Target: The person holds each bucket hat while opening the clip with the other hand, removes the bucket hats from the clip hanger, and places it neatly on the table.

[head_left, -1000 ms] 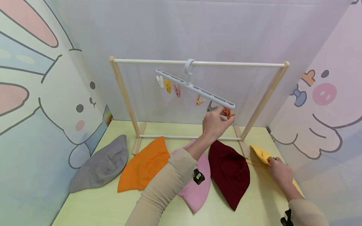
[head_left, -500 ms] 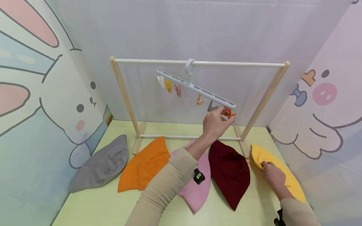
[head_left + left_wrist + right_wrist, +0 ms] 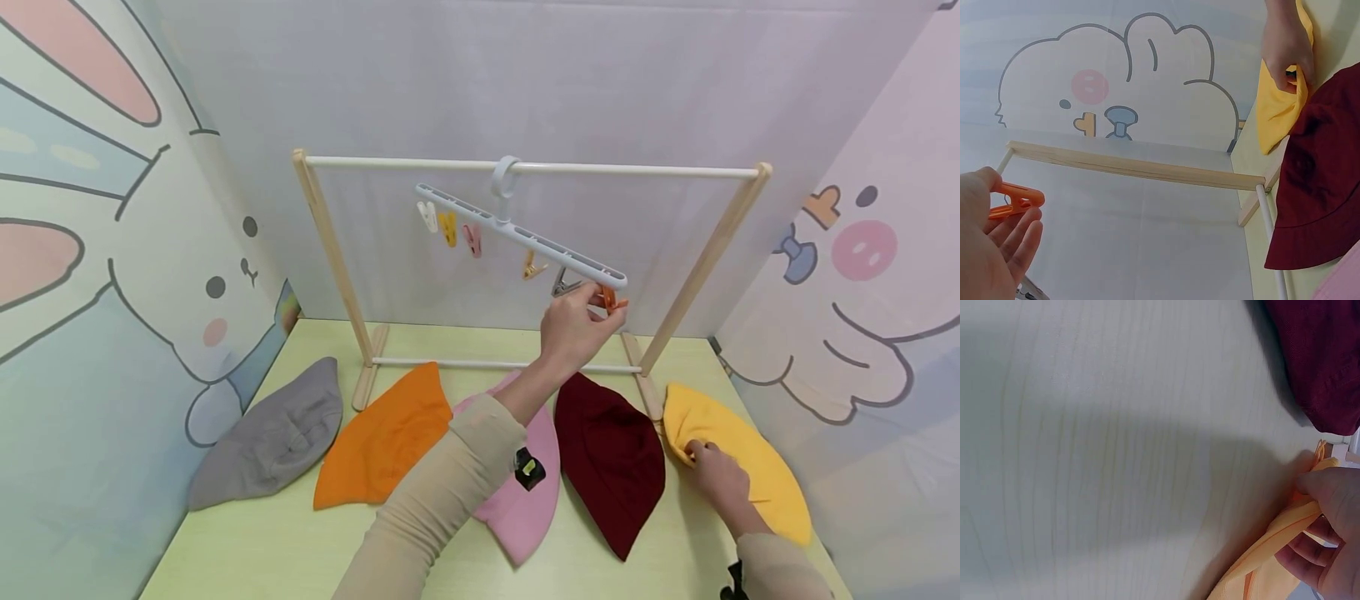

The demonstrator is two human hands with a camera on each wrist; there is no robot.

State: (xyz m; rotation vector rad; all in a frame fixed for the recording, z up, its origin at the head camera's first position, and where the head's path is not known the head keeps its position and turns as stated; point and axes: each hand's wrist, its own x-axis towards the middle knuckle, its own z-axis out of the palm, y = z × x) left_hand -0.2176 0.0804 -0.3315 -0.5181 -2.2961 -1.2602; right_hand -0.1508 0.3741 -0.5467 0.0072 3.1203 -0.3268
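My left hand [image 3: 577, 327] pinches an orange clothespin [image 3: 1022, 197] at the right end of a pale blue hanger [image 3: 517, 232]. The hanger hooks over the white rail of a drying rack and tilts down toward that hand. A gray clip [image 3: 564, 285] hangs just beside my fingers, with other clips farther left. On the table's right side, my right hand [image 3: 718, 479] grips the near edge of a yellow bucket hat [image 3: 757, 462]. In the right wrist view the hat's edge [image 3: 1272, 540] lies between thumb and fingers.
Left of the yellow hat lie a dark red hat [image 3: 611, 458], a pink hat [image 3: 517, 517] partly behind my left arm, an orange hat [image 3: 386, 437] and a gray hat [image 3: 273, 442]. The wooden rack [image 3: 723, 267] stands behind them; printed cloth walls enclose the table.
My right hand has moved left along the yellow hat's edge, and the hat has settled flatter on the table. The left hand stays on the clothespin.
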